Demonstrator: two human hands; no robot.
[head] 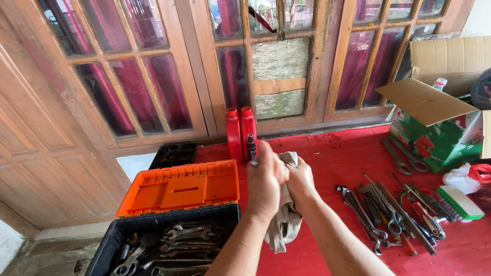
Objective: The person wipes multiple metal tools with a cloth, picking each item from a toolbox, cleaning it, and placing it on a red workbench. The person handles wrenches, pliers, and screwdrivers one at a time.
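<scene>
Both hands mid-frame above red surface, wiping step by the look of it. Left hand fingers closed round a small dark tool, tip poking up; right hand fingers clenched on grey rag, wrapped against it. Next calls for twisting w/ firm grip. Open toolbox close left, loose wrenches right; free room between.

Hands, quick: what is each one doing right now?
Left hand: closed, gripping a small dark tool and the cloth.
Right hand: closed on a grey cloth.
</scene>
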